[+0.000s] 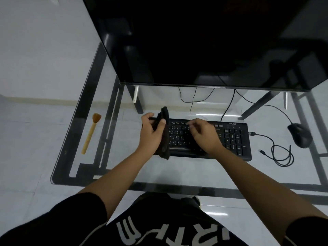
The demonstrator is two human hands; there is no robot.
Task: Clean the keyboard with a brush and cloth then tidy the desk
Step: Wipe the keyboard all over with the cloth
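1. Black short-sleeved shirt (159, 219) with large white block lettering across the front.
2. Black left sleeve (58, 219) ends above the elbow; black right sleeve (308, 231) likewise.
3. Both forearms bare, no watch or rings visible.

Dim, cool, even light. Pale streaks of glare lie on the glass bench (177, 173) and the glossy floor (215, 213) beneath. The monitor (195, 41) is nearly pure black. Straight edges bow outward toward the corners; detail is soft.

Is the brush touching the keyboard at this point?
Apart. The head view shows the brush lying alone near the glass desk's left edge, with bare glass and the left hand between it and the keyboard.
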